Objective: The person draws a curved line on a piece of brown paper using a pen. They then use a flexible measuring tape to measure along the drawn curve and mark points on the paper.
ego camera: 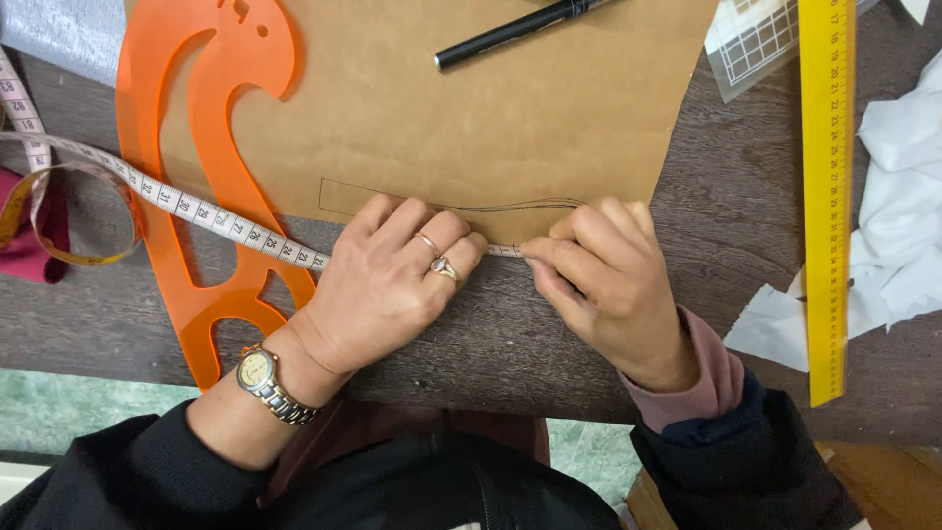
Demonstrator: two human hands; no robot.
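Observation:
A white measuring tape [196,208] runs from the left across the dark table to the lower edge of a sheet of brown paper [461,108]. My left hand [392,280], with rings and a wristwatch, presses the tape down at that edge. My right hand [603,280] pinches the tape's short visible end [505,251] just to the right, fingertips almost touching the left hand. A thin drawn outline with a curved line [471,206] shows on the paper just above both hands.
An orange curve template [211,128] lies partly under the paper at the left. A black pen [510,31] rests on the paper's top. A yellow ruler [826,196] lies upright at the right, beside white paper scraps [903,216] and a clear grid ruler [756,39].

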